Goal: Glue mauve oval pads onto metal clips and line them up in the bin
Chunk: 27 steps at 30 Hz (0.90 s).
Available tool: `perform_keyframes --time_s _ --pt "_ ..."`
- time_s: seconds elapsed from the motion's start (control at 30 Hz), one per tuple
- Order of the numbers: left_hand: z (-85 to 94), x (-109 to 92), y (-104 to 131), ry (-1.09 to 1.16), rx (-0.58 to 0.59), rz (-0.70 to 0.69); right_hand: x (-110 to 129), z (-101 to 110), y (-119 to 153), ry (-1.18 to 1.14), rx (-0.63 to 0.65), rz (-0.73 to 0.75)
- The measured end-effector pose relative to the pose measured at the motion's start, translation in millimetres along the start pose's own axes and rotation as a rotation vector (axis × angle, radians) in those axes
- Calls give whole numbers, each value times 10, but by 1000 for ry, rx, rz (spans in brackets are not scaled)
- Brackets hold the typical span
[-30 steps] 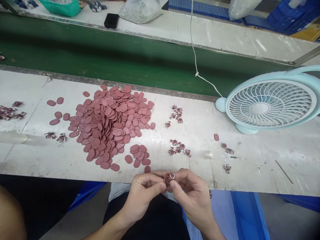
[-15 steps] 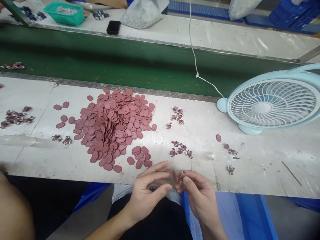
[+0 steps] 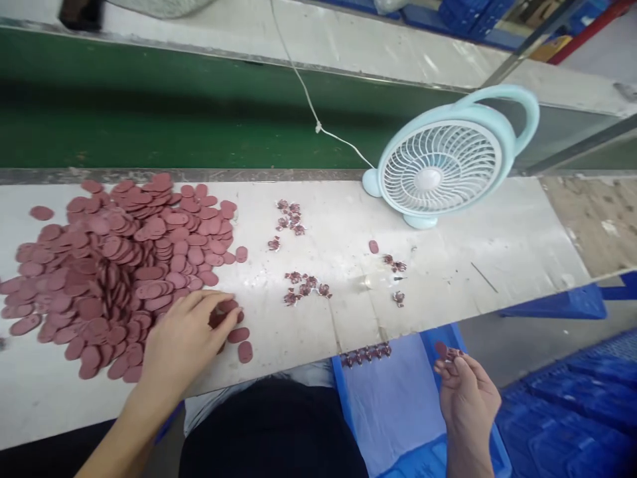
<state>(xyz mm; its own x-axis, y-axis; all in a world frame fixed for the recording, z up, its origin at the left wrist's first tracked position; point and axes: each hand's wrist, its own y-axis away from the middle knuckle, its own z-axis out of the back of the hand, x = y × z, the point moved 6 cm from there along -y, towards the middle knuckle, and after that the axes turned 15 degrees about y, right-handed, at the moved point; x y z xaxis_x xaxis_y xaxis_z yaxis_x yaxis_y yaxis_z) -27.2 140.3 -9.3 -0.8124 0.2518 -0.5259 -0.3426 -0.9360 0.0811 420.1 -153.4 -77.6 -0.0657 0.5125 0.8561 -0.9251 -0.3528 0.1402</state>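
Note:
My right hand (image 3: 468, 392) pinches a small dark red and white figure (image 3: 452, 354) with a reddish oval disc (image 3: 440, 348) at its end, held above the right side of a blue bin (image 3: 455, 337). My left hand (image 3: 192, 332) is lowered over a small group of oval discs (image 3: 239, 334) at the right edge of a large pile of similar discs (image 3: 164, 249). Its thumb and fingers are apart around some discs, partly hiding them. Inside the bin, a row of several similar figures (image 3: 367, 355) lies on a pale sheet.
Loose small figures lie in two clusters (image 3: 290, 218) (image 3: 304, 288) on the white table (image 3: 343, 245). More lie farther right, near a single disc (image 3: 373, 246) and a thin stick (image 3: 484, 277). A light blue fan (image 3: 442, 169) stands at the back, its white cord (image 3: 318, 126) running upward.
My hands have moved apart. The left went left to the discs; the right carried the figure and disc rightward to the bin. The view has turned right, showing more of the bin.

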Motion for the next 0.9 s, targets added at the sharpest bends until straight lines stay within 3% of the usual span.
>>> perform_keyframes --time_s 0.1,0.17,0.27,0.4,0.53,0.7,0.8,0.9 --pt "43 17 -50 52 18 59 -522 88 -223 224 12 -10" --pt "111 7 -55 165 -33 79 -843 -25 -302 384 116 -12" --pt "158 -28 -4 529 -73 91 -1205 -286 -318 573 265 27" --pt "54 -63 141 1031 -20 186 -1477 -523 -296 730 350 88" --pt "-57 -44 292 1262 -21 261 -1622 -499 -349 823 312 88" --pt "-108 20 424 1159 -82 323 -1768 -253 -405 905 262 18" --pt "-90 -25 466 940 -96 279 -1861 -107 -355 985 331 -8" --pt "-108 -72 496 890 -56 233 -1892 -7 -273 1093 403 4"
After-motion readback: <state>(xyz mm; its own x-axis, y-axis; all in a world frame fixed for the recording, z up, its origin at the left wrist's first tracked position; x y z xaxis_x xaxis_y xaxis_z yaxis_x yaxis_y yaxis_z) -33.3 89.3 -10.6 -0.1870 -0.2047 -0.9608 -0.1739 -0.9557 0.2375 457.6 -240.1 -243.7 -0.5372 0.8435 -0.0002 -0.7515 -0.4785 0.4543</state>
